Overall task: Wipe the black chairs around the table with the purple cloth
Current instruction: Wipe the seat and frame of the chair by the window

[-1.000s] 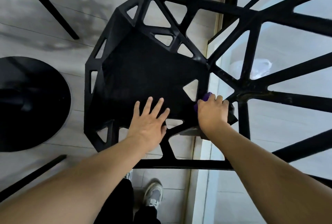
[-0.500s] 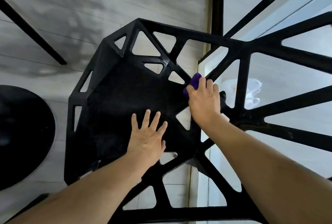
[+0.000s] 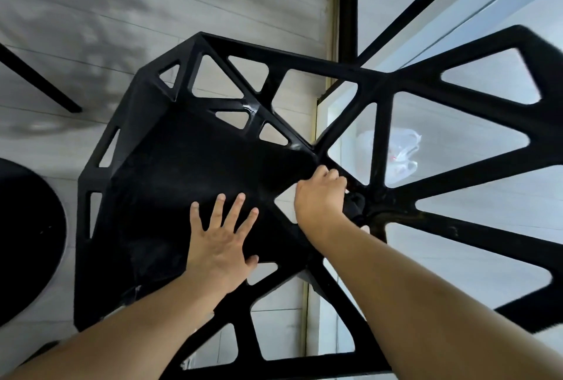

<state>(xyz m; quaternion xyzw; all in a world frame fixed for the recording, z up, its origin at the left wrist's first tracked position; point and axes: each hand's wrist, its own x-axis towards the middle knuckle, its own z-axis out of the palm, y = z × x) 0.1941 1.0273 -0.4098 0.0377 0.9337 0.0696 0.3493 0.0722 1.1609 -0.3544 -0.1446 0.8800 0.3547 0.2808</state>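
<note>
Red marks on the white plastic bag (image 3: pixel 399 155) behind the glass panel (image 3: pixel 475 261) are too blurred to read. The left hand (image 3: pixel 224 242) lies flat on the seat of the black chair (image 3: pixel 198 172), fingers spread. The right hand (image 3: pixel 320 193) sits at the seat's right edge, fingers curled with their tips hidden. The purple cloth does not show, so a grip cannot be told. The chair's lattice back is near the glass. Pale floor (image 3: pixel 91 29) separates the chair from a round black disc (image 3: pixel 21 242), which is cut off at the left.
</note>
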